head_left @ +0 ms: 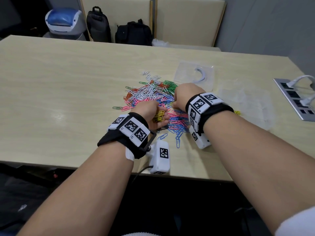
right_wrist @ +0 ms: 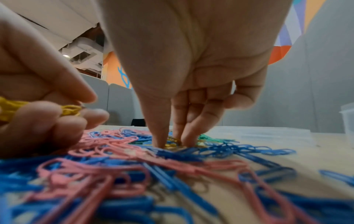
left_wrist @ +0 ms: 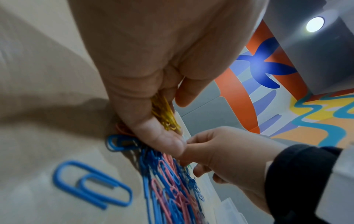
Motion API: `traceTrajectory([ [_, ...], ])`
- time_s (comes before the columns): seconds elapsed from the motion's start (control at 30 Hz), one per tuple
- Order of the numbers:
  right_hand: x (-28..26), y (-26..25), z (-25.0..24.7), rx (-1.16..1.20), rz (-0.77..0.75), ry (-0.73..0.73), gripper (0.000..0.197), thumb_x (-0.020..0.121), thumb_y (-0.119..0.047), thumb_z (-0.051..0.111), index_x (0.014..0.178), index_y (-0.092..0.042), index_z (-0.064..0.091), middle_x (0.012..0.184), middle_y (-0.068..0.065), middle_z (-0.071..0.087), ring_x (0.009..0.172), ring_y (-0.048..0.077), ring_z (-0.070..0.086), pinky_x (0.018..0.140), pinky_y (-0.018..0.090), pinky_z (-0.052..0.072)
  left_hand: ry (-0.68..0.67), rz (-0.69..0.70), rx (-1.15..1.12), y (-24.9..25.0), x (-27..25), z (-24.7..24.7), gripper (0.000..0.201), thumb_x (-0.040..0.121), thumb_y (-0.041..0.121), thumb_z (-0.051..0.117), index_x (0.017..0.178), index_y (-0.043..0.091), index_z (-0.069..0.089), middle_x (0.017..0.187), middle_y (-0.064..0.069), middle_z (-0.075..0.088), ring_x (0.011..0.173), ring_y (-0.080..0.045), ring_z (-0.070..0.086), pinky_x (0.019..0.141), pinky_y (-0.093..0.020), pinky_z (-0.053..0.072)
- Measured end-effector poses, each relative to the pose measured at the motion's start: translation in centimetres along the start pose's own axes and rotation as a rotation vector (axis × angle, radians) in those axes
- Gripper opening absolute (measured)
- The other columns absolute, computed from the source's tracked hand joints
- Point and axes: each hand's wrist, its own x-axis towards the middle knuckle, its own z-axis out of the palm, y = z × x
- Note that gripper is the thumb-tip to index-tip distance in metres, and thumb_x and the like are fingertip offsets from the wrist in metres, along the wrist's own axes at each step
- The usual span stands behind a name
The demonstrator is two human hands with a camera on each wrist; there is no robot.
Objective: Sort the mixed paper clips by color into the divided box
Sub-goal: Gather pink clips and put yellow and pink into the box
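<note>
Left hand [head_left: 150, 114] cupped around a bunch of yellow clips [head_left: 158, 115], right hand [head_left: 183, 96] pinching a yellow clip [right_wrist: 172, 144] in the mixed pile [head_left: 150, 94] mid-table [head_left: 59, 79], clear divided box [head_left: 245, 101] just right.

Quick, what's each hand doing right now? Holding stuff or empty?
Left hand: closed around a bunch of yellow paper clips.
Right hand: fingertips pinching at yellow clips in the pile.
</note>
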Motion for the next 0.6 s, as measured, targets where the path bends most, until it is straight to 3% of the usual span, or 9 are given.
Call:
traceTrajectory([
  [0.1, -0.4, -0.5, -0.3, -0.056, 0.003, -0.006, 0.017, 0.086, -0.021, 0.063, 0.074, -0.009, 0.064, 0.063, 0.004, 0.051, 0.067, 0.027, 0.054, 0.063, 0.029, 0.043, -0.002, 0.002, 0.009, 0.0, 0.0, 0.0, 0.042, 0.104, 0.024, 0.026, 0.079, 0.005, 0.052, 0.068, -0.009, 0.05, 0.06, -0.015, 0.05, 0.053, -0.023, 0.049],
  [0.2, -0.8, -0.5, -0.4, -0.086, -0.009, -0.003, 0.03, 0.09, -0.019, 0.059, 0.062, -0.01, 0.051, 0.061, 0.004, 0.045, 0.069, 0.027, 0.053, 0.064, 0.03, 0.043, -0.006, -0.007, 0.011, 0.0, 0.1, 0.0, 0.041, 0.104, 0.024, 0.026, 0.079, 0.006, 0.053, 0.069, -0.008, 0.05, 0.06, -0.015, 0.05, 0.049, -0.022, 0.049],
  [0.37, -1.3, 0.8, -1.2, -0.057, -0.011, -0.04, 0.035, 0.089, -0.026, 0.06, 0.059, -0.012, 0.048, 0.06, 0.004, 0.047, 0.059, 0.022, 0.047, 0.061, 0.029, 0.04, 0.001, -0.005, -0.017, 0.0, 0.2, -0.2, 0.04, 0.104, 0.023, 0.027, 0.079, 0.005, 0.053, 0.07, -0.009, 0.05, 0.06, -0.015, 0.05, 0.046, -0.019, 0.05],
  [0.5, -1.4, 1.6, -2.0, 0.049, 0.018, -0.017, 0.03, 0.088, -0.037, 0.06, 0.075, -0.009, 0.065, 0.067, 0.004, 0.057, 0.068, 0.024, 0.056, 0.063, 0.028, 0.044, 0.002, -0.014, -0.033, 0.1, 0.3, -0.1, 0.039, 0.104, 0.023, 0.028, 0.08, 0.004, 0.053, 0.07, -0.01, 0.051, 0.06, -0.016, 0.05, 0.046, -0.02, 0.05],
  [0.6, -1.8, 1.6, -2.3, 0.106, 0.004, -0.029, 0.031, 0.089, -0.034, 0.056, 0.094, -0.007, 0.071, 0.088, 0.009, 0.07, 0.084, 0.025, 0.065, 0.073, 0.031, 0.051, 0.007, -0.012, -0.03, 0.1, 0.3, -0.1, 0.04, 0.103, 0.024, 0.028, 0.081, 0.004, 0.054, 0.068, -0.01, 0.052, 0.059, -0.017, 0.051, 0.05, -0.021, 0.05],
])
